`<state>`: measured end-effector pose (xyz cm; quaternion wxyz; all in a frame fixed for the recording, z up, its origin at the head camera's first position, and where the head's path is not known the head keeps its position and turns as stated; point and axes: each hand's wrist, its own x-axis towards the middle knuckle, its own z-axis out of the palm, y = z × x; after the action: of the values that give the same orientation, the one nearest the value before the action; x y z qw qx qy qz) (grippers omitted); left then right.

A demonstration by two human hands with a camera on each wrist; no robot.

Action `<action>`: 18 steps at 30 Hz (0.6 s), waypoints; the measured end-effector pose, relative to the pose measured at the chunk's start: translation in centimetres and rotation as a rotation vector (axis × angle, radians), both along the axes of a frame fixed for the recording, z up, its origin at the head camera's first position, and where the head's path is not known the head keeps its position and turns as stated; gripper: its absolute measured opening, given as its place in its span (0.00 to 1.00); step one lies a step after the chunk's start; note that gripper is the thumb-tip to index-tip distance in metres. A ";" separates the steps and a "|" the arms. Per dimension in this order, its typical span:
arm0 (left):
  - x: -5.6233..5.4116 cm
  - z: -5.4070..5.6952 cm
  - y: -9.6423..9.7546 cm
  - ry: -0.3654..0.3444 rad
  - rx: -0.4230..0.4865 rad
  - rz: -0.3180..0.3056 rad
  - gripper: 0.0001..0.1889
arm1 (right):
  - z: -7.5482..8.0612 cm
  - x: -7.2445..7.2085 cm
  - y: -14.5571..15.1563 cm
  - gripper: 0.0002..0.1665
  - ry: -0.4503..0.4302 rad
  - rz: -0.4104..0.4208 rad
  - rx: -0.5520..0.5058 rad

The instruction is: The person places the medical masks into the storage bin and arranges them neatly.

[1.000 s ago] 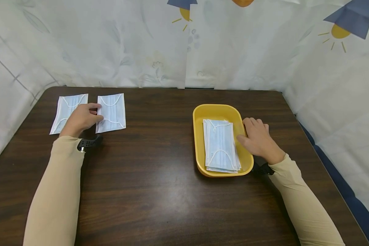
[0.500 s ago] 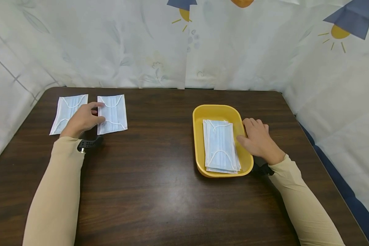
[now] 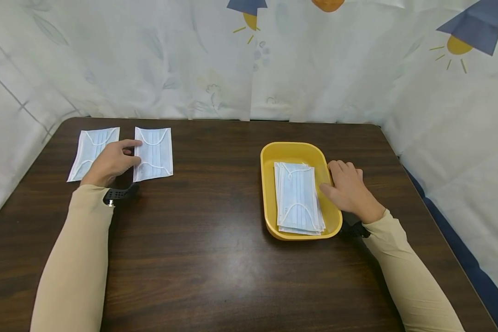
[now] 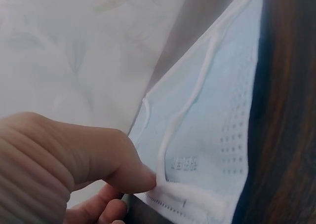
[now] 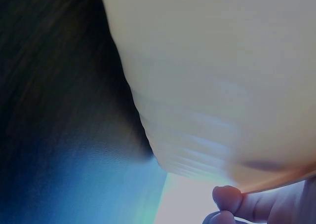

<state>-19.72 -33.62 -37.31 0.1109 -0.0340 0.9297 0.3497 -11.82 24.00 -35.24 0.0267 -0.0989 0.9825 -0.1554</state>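
Two light blue pleated face masks lie side by side at the far left of the table. Thumb and index fingertip of my left hand (image 3: 112,161) touch the near margin of the right-hand mask (image 3: 155,154), spread apart along it. The same mask (image 4: 212,115) fills much of the left wrist view, its white ear loop by the thumb tip. My left hand partly covers the other mask (image 3: 92,150). My right hand (image 3: 350,189) grips the right rim of a yellow plastic tray (image 3: 267,193), thumb inside, fingers outside. A stack of masks (image 3: 297,196) lies in the tray.
The dark wood-grain table (image 3: 216,193) reaches back to a pale printed curtain (image 3: 162,60) along its far edge. Similar cloth hangs on the left and right. Black bands circle both wrists.
The right-hand mask has shifted slightly to the right, widening the gap between the two masks. My left fingertips have moved a little to the right. My right hand and the tray look unchanged.
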 end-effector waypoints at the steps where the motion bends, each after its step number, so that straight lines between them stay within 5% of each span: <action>1: 0.0 0.0 0.1 0.016 0.000 0.002 0.34 | 0.0 0.0 0.0 0.20 -0.001 0.000 0.001; 9: 0.2 -0.2 0.4 0.121 0.012 0.015 0.33 | 0.1 0.2 0.0 0.21 -0.006 0.005 -0.001; 18: 0.3 -0.1 0.5 0.124 -0.003 0.018 0.33 | 0.1 0.1 0.0 0.22 -0.018 0.008 -0.010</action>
<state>-19.41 -33.12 -37.37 0.0502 -0.0206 0.9348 0.3509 -11.70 24.04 -35.12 0.0356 -0.1018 0.9810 -0.1612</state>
